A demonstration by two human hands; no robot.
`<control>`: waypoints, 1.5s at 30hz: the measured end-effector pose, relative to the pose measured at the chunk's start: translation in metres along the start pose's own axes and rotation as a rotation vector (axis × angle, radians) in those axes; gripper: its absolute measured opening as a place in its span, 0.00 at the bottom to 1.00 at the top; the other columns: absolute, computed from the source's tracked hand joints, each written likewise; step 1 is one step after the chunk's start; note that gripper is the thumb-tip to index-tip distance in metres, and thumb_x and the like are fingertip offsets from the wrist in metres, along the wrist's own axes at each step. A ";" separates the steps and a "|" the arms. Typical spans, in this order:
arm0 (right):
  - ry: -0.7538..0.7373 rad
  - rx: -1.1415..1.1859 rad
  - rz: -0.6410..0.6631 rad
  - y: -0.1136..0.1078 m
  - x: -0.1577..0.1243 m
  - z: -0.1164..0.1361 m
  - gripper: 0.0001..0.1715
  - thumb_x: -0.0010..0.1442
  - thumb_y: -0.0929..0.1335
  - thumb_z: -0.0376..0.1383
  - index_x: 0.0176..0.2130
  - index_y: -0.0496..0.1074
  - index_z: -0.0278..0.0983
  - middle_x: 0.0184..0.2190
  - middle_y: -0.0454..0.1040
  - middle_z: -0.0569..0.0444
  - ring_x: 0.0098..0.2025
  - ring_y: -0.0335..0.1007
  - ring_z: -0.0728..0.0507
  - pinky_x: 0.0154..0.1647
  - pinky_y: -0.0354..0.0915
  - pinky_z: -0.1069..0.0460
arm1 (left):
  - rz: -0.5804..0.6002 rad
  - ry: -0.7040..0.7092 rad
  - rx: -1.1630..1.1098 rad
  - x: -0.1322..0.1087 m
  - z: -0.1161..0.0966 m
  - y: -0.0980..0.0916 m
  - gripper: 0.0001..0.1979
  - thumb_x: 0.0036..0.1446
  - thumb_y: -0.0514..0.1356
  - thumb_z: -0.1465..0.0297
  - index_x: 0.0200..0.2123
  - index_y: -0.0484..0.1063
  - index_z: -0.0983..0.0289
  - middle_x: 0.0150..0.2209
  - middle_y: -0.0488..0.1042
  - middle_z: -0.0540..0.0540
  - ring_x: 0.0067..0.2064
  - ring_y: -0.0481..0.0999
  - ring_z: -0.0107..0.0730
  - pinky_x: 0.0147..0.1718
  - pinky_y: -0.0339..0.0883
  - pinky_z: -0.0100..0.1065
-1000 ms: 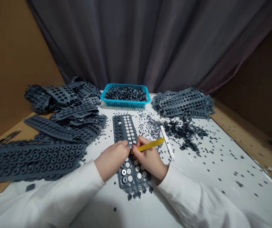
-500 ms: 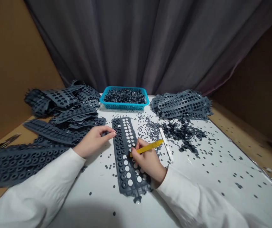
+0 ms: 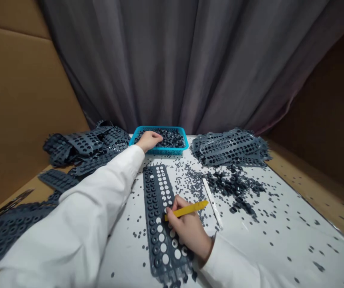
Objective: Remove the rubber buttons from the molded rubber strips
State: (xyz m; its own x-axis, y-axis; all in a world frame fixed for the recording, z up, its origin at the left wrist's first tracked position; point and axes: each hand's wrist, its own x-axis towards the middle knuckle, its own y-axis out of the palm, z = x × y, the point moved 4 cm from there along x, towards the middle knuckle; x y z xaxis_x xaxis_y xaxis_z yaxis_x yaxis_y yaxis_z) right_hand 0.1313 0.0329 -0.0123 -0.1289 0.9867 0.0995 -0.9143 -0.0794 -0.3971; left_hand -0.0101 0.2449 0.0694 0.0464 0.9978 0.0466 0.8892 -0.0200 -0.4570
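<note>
The strip (image 3: 153, 188) is lying lengthwise at the centre of the table (image 3: 280, 240), running from 6 toward 12 o'clock. Its left rows are holding dark rings; many holes in its right rows are showing white.

The right hand (image 3: 190, 232) is resting on the strip's near right part, clenched around a yellow tool (image 3: 191, 208) in a pen grip. The tool's tip is touching the strip near its middle and its tail is pointing to 3 o'clock.

The left hand (image 3: 149, 140) is stretching out to 12 o'clock, over the near left rim of the basket (image 3: 165, 151), with fingers curled down onto the rings inside. Whether it is grasping any cannot be told. Its white sleeve (image 3: 78, 224) is crossing the left half of the table.

A white stick (image 3: 211, 196) is lying just right of the tool. Loose rings (image 3: 234, 186) are heaping at 2 o'clock, and small dark scraps are scattering across the white, glossy surface. One stack (image 3: 232, 146) of emptied strips is sitting at 1 o'clock, right of the basket. More strips (image 3: 81, 146) are piling at 10 o'clock and spreading down to 8 o'clock.

A brown border (image 3: 310, 176) is showing along the right edge of the table. A grey curtain (image 3: 174, 60) is hanging behind the table. Brown board panels (image 3: 18, 100) are closing in the left side, and a darker brown wall is closing in the right.
</note>
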 end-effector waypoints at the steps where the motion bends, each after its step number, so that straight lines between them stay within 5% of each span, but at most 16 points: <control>1: -0.002 -0.013 -0.004 0.000 0.000 -0.001 0.11 0.55 0.62 0.35 0.23 0.54 0.39 0.16 0.61 0.61 0.20 0.60 0.48 0.22 0.55 0.56 | -0.053 0.002 0.036 0.017 0.000 -0.005 0.08 0.55 0.61 0.67 0.33 0.73 0.68 0.34 0.73 0.53 0.36 0.72 0.32 0.36 0.66 0.34; 7: -0.013 -0.112 -0.025 -0.001 -0.003 -0.003 0.11 0.53 0.63 0.34 0.22 0.54 0.39 0.18 0.62 0.59 0.22 0.61 0.47 0.24 0.55 0.55 | -0.142 0.046 0.124 0.068 0.010 -0.028 0.14 0.60 0.56 0.66 0.48 0.66 0.65 0.47 0.69 0.57 0.44 0.71 0.37 0.41 0.68 0.43; 16: 0.056 -0.027 0.018 0.000 0.000 -0.003 0.11 0.54 0.61 0.35 0.23 0.53 0.39 0.17 0.60 0.61 0.22 0.61 0.48 0.24 0.57 0.55 | -0.115 0.175 0.057 0.060 -0.001 -0.041 0.14 0.55 0.58 0.69 0.45 0.69 0.68 0.45 0.73 0.59 0.46 0.71 0.37 0.46 0.62 0.37; 19: 0.077 0.069 0.037 -0.001 0.000 -0.002 0.11 0.54 0.62 0.36 0.24 0.54 0.39 0.16 0.61 0.62 0.19 0.60 0.50 0.21 0.56 0.56 | -0.047 0.243 0.090 0.030 -0.010 -0.041 0.13 0.53 0.57 0.70 0.42 0.70 0.69 0.42 0.74 0.58 0.43 0.71 0.35 0.42 0.62 0.33; 23: 0.146 0.235 0.035 -0.007 0.006 -0.002 0.13 0.55 0.63 0.39 0.25 0.54 0.40 0.14 0.62 0.64 0.14 0.59 0.51 0.16 0.54 0.58 | 0.230 0.333 0.198 -0.055 -0.015 -0.026 0.04 0.46 0.61 0.70 0.27 0.73 0.66 0.28 0.74 0.51 0.32 0.71 0.32 0.34 0.62 0.30; 26: 0.116 0.218 -0.011 -0.010 0.014 -0.001 0.13 0.54 0.64 0.40 0.25 0.54 0.40 0.14 0.63 0.63 0.15 0.61 0.50 0.15 0.55 0.57 | 0.468 0.416 0.379 -0.130 -0.003 -0.008 0.03 0.44 0.62 0.72 0.27 0.74 0.64 0.27 0.73 0.50 0.31 0.70 0.32 0.32 0.61 0.30; 29: 0.080 0.156 0.006 -0.005 0.021 -0.001 0.12 0.54 0.64 0.38 0.24 0.54 0.39 0.14 0.64 0.63 0.15 0.61 0.50 0.15 0.55 0.57 | 0.491 0.415 0.524 -0.178 0.018 0.002 0.04 0.48 0.60 0.72 0.31 0.72 0.62 0.31 0.72 0.51 0.33 0.70 0.32 0.33 0.60 0.30; 33: 0.053 0.101 0.024 0.001 0.022 -0.001 0.12 0.54 0.63 0.36 0.24 0.54 0.39 0.15 0.65 0.62 0.14 0.61 0.50 0.16 0.54 0.57 | 0.429 0.346 0.517 -0.194 0.034 0.005 0.06 0.48 0.61 0.72 0.33 0.71 0.62 0.32 0.71 0.51 0.34 0.69 0.33 0.34 0.60 0.31; 45: -0.046 0.034 0.033 0.001 0.021 0.004 0.11 0.54 0.62 0.34 0.23 0.54 0.39 0.15 0.60 0.63 0.18 0.57 0.50 0.20 0.52 0.57 | 0.422 0.413 0.533 -0.191 0.035 0.018 0.05 0.48 0.60 0.73 0.32 0.70 0.62 0.30 0.67 0.50 0.34 0.69 0.33 0.33 0.60 0.30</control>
State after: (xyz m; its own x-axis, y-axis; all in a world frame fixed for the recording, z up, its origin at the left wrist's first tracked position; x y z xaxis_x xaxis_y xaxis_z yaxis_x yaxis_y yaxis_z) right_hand 0.1264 0.0528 -0.0071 -0.1760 0.9758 0.1295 -0.9218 -0.1172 -0.3696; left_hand -0.0186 0.0557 0.0213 0.5891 0.8064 0.0528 0.4262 -0.2545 -0.8681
